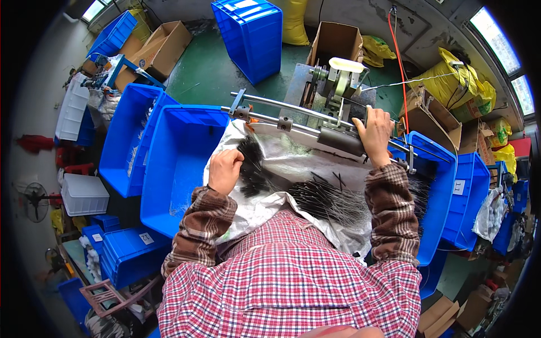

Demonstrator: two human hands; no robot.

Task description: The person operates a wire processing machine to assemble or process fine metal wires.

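My left hand (225,170) is closed, its fingertips pinched at the edge of a bundle of thin black bristle-like rods (252,169). Whatever is between those fingertips is too small to make out. To the right, a second loose pile of black rods with pale thin ends (329,197) lies on a white woven sheet (276,147) across my lap. My right hand (376,132) curls over the metal rail (315,114) of a small bench machine, thumb apart on the left, beside a dark grey roller (341,142). Beyond it stands the machine's belt-and-wheel head (342,81).
Blue bins stand close on both sides, one at left (183,152) and one at right (442,191). Another blue crate (253,39) stands on the green floor ahead. Behind the machine are a cardboard box (336,42) and yellow sacks (451,84). A red cable (399,62) hangs at right.
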